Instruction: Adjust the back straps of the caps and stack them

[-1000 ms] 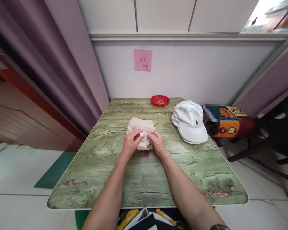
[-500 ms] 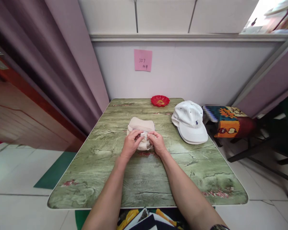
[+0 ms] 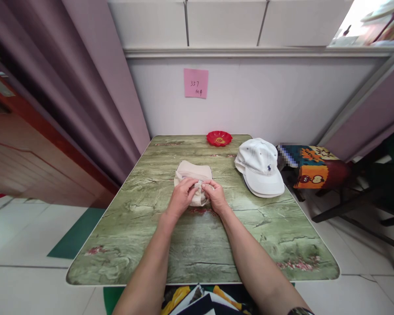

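A beige cap (image 3: 194, 169) lies on the green wood-patterned table (image 3: 138, 236), its brim toward the wall and its inside partly showing. My left hand (image 3: 183, 195) is closed on the strap area at the cap's near end, fingertips pinched together. From the right, my right hand (image 3: 216, 194) pinches the same strap area, a small gap away from the left fingertips. The fingers hide part of the strap and its fastening.
White stacked caps (image 3: 261, 168) sit at the table's right side. A red scalloped dish (image 3: 219, 138) stands at the back edge. Beyond the table's right edge is a stool with a colourful cover (image 3: 315, 168). A pink note (image 3: 196, 83) is on the wall.
My left fingertips have shifted slightly over the strap, and the small white piece seen between my hands before is now mostly covered. My right hand has barely moved.
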`<state>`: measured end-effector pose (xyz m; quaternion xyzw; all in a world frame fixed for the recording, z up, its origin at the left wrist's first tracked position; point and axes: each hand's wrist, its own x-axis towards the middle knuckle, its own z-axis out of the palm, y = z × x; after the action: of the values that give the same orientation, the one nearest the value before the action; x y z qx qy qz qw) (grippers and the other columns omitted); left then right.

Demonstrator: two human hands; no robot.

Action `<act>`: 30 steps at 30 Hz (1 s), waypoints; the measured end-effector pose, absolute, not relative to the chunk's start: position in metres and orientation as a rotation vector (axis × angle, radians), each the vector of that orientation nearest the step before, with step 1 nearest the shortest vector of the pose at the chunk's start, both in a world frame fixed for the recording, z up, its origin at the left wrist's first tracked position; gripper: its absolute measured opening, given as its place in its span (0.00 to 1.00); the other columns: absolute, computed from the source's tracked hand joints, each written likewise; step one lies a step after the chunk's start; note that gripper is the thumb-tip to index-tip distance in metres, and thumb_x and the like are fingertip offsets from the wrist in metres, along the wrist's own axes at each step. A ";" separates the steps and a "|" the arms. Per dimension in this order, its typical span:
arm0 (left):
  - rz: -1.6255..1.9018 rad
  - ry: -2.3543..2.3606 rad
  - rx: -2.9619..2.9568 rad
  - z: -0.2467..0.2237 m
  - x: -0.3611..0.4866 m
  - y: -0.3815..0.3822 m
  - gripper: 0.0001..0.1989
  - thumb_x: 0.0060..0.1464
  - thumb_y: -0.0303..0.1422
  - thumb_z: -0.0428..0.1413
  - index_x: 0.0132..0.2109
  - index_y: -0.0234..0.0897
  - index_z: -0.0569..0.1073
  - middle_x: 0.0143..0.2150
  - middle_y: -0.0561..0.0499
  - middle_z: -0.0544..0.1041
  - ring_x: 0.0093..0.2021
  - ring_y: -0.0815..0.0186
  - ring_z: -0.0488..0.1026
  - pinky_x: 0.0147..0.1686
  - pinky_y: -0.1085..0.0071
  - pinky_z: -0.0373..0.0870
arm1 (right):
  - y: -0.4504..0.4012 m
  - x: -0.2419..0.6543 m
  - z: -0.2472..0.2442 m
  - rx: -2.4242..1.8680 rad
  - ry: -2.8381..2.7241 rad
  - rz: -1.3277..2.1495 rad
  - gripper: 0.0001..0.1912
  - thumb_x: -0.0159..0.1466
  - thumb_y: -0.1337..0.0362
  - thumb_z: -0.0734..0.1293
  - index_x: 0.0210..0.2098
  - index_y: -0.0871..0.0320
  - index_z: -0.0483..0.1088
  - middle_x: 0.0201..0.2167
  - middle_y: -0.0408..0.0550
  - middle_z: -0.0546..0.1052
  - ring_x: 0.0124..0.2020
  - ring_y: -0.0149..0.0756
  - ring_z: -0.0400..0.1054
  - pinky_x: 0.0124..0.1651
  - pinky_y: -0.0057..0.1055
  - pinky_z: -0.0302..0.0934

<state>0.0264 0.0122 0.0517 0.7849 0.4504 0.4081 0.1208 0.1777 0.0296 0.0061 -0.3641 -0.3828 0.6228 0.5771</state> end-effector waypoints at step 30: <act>1.305 1.307 1.217 0.066 0.038 0.005 0.13 0.42 0.38 0.65 0.32 0.33 0.75 0.23 0.54 0.74 0.22 0.72 0.67 0.23 0.76 0.62 | 0.027 0.184 0.006 -0.824 -1.074 1.370 0.19 0.55 0.52 0.72 0.39 0.58 0.76 0.23 0.42 0.75 0.18 0.26 0.57 0.24 0.26 0.53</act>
<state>0.0384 0.0045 0.0658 0.4919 0.5281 0.5274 0.4483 0.1841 0.0268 0.0059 -0.3513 -0.4578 0.5840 0.5709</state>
